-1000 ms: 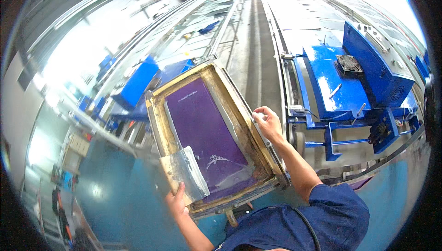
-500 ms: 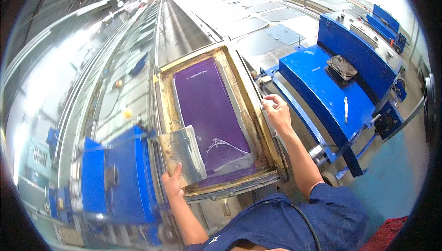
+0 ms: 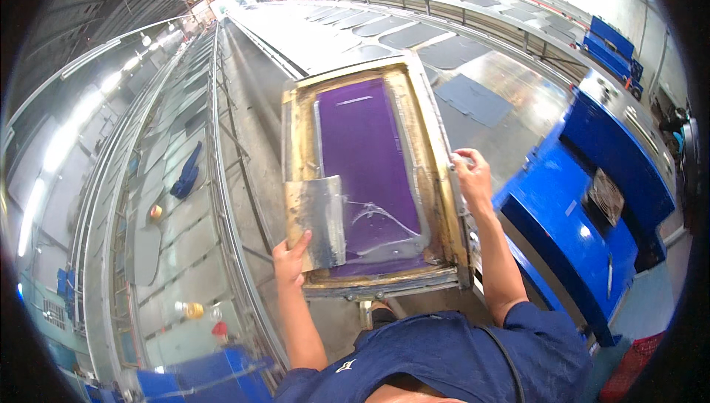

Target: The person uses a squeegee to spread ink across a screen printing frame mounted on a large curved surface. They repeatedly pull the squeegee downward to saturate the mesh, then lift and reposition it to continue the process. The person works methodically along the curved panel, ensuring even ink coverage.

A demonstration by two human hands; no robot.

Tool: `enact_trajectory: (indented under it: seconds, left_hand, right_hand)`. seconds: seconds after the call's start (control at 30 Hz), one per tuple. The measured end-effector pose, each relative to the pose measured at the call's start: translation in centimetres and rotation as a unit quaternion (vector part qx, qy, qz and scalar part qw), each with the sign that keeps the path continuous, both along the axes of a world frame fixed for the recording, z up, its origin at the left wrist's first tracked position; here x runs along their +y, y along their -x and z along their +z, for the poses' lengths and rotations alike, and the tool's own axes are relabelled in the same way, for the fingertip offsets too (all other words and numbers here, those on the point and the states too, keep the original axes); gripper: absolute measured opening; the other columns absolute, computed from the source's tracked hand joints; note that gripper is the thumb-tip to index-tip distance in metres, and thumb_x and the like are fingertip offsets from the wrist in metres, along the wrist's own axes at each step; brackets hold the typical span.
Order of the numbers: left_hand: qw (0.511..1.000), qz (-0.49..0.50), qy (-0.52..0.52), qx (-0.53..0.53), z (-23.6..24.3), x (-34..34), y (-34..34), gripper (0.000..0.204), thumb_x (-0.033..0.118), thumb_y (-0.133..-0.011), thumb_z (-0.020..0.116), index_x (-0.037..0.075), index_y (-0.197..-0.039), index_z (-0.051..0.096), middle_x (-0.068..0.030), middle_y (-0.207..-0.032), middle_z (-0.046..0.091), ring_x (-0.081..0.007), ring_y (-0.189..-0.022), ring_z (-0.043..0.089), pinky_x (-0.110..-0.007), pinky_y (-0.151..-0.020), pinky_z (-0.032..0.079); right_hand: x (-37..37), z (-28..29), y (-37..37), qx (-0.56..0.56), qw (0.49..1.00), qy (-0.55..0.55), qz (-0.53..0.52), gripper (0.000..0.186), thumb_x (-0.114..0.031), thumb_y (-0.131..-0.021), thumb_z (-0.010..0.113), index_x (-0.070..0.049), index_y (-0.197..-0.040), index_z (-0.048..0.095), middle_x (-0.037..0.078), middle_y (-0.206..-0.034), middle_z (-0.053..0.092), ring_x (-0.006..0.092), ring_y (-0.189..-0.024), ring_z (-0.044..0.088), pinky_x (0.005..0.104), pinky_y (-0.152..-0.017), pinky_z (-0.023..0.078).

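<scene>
In front of me is a screen-printing frame [image 3: 435,148] with a worn, yellow-brown stained border around a purple mesh panel [image 3: 364,140]. My left hand [image 3: 290,257] is closed on a flat, wide squeegee [image 3: 318,214], thumb on top, at the frame's near left side. The squeegee's pale, paste-coated edge rests over the left of the mesh. Translucent paste [image 3: 388,246] is smeared across the mesh's near end. On the frame's right side, my right hand [image 3: 473,176] is closed around the rim, its fingertips partly hidden.
A blue metal stand [image 3: 573,214] with a fan and a white pen is close on the right. Long tables with grey cut panels [image 3: 473,98] run along both sides. On the left table [image 3: 174,255] lie a dark blue cloth [image 3: 187,171] and small containers. Another blue unit [image 3: 196,373] is at lower left.
My view has shifted: the blue stand now appears farther right and the lower-left blue unit lower down. The frame appears farther right, and both hands keep their grips.
</scene>
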State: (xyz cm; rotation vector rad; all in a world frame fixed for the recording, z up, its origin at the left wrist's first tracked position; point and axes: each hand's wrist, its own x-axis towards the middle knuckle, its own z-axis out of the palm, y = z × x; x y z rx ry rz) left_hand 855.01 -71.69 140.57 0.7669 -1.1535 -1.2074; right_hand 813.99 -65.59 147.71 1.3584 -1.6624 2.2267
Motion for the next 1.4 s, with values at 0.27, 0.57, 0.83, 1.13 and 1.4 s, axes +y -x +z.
enact_trajectory:
  seconds: [0.27, 0.57, 0.83, 1.13, 1.4]
  left_hand:
    - [0.986, -0.109, 0.019, -0.121, 10.4, -6.4, 2.0, 0.039, 0.029, -0.081, 0.088, 0.001, -0.105, 0.078, 0.0015, -0.090, 0.071, -0.0080, -0.078, 0.058, -0.027, -0.072, 0.046]
    - [0.935, -0.246, 0.076, -0.244, 24.4, -14.0, 11.2, 0.042, 0.029, -0.081, 0.088, -0.003, -0.105, 0.077, -0.0041, -0.093, 0.074, -0.0112, -0.081, 0.066, -0.028, -0.074, 0.052]
    - [0.890, -0.369, 0.010, -0.267, 21.5, 0.2, 4.3, 0.031, 0.026, -0.087, 0.083, 0.000, -0.103, 0.075, -0.0018, -0.092, 0.071, -0.0107, -0.080, 0.062, -0.030, -0.075, 0.049]
    - [0.850, -0.417, -0.131, -0.296, 3.9, 53.0, -42.3, 0.031, 0.021, -0.092, 0.079, -0.003, -0.110, 0.071, -0.0042, -0.095, 0.069, -0.0137, -0.083, 0.063, -0.031, -0.073, 0.051]
    - [0.853, -0.387, -0.063, -0.344, -1.9, 80.6, -66.6, 0.032, 0.027, -0.087, 0.083, -0.001, -0.101, 0.075, -0.0115, -0.120, 0.067, -0.0200, -0.107, 0.062, -0.036, -0.087, 0.049]
  right_hand:
    - [2.7, 3.6, 1.3, -0.137, 0.987, -0.014, -0.079, 0.021, -0.022, -0.097, 0.067, -0.006, -0.111, 0.069, 0.002, -0.080, 0.063, 0.0069, -0.066, 0.054, 0.0254, -0.057, 0.043]
    - [8.7, 12.1, 3.3, -0.234, 0.946, 0.025, -0.223, 0.020, -0.026, -0.096, 0.068, -0.011, -0.110, 0.068, -0.005, -0.064, 0.051, 0.0040, -0.047, 0.040, 0.0243, -0.040, 0.027]
    - [26.9, 6.2, -7.8, -0.060, 0.910, -0.052, -0.406, 0.023, -0.017, -0.090, 0.063, -0.002, -0.106, 0.070, 0.015, -0.108, 0.070, 0.0291, -0.107, 0.065, 0.0376, -0.097, 0.048]
    - [81.9, -11.3, -57.5, -0.233, 0.851, -0.132, -0.452, 0.022, -0.022, -0.087, 0.066, -0.010, -0.105, 0.070, 0.010, -0.094, 0.074, 0.0232, -0.076, 0.067, 0.0368, -0.073, 0.052]
    - [108.4, -16.2, -79.1, -0.239, 0.825, -0.212, -0.466, 0.026, -0.023, -0.084, 0.068, -0.009, -0.105, 0.070, 0.011, -0.099, 0.075, 0.0276, -0.083, 0.071, 0.0381, -0.076, 0.053]
